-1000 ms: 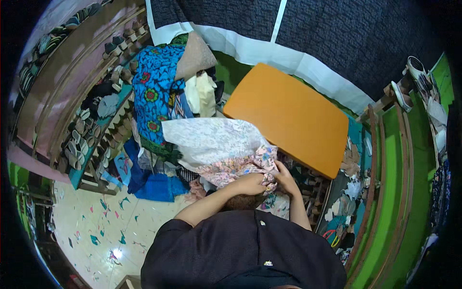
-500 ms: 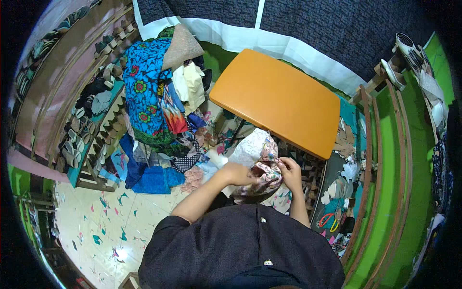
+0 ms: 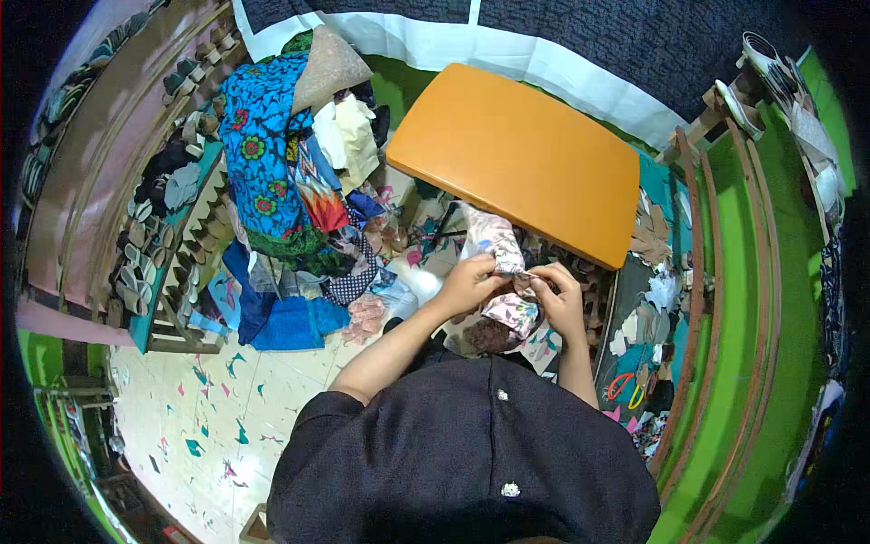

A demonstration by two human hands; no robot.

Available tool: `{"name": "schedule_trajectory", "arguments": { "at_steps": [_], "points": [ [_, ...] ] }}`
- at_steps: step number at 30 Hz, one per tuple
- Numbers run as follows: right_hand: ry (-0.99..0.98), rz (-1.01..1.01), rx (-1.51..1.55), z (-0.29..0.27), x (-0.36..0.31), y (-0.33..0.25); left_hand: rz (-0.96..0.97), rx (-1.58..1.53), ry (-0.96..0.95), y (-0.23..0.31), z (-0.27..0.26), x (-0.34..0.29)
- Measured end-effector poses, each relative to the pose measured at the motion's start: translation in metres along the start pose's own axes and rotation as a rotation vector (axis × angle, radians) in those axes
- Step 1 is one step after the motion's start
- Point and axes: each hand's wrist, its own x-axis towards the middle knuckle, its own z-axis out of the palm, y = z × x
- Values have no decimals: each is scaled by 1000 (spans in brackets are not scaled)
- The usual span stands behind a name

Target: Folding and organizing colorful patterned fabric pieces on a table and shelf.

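Between my two hands is a white floral cloth [image 3: 513, 313] with pink, green and blue flowers, gathered up over my lap. My left hand [image 3: 469, 285] pinches its edge from the left, the fingers closed. From the right, my right hand [image 3: 560, 299] grips the same edge, thumb and fingertips pressed together. The two sets of fingertips almost meet at the cloth's middle. One end of the cloth runs up toward the orange tabletop [image 3: 517, 154]; a brown fuzzy patch [image 3: 488, 337] shows below near my lap.
A heap of fabrics, topped by a blue flowered cloth [image 3: 263, 163], stands at the left. Beyond it is a shelf with shoe lasts [image 3: 136, 272]. Cloth scraps [image 3: 195, 446] litter the tiled floor. At the right lie orange-handled scissors [image 3: 620, 387] beside a wooden rack [image 3: 716, 299].
The floral cloth has been turned and drawn narrower between my hands. My left hand has moved up and right, closer to my right hand. The whole view has shifted slightly.
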Motion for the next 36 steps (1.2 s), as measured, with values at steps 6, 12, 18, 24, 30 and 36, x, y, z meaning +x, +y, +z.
{"name": "schedule_trajectory", "arguments": {
  "at_steps": [6,12,18,24,30,36],
  "points": [
    [70,-62,-304,3,-4,3,86,167,193,24,-13,4],
    [158,11,-314,6,-4,-2,74,255,190,40,-19,13],
    [527,-74,-377,37,-20,-8,30,330,122,65,-13,29],
    [177,119,-398,42,-30,-11,-83,162,152,53,-23,47],
    [335,-172,-572,17,-32,3,-202,81,174,60,-44,58],
    [353,-133,-661,-9,-35,-5,-121,118,204,54,-41,61]
  ]
}}
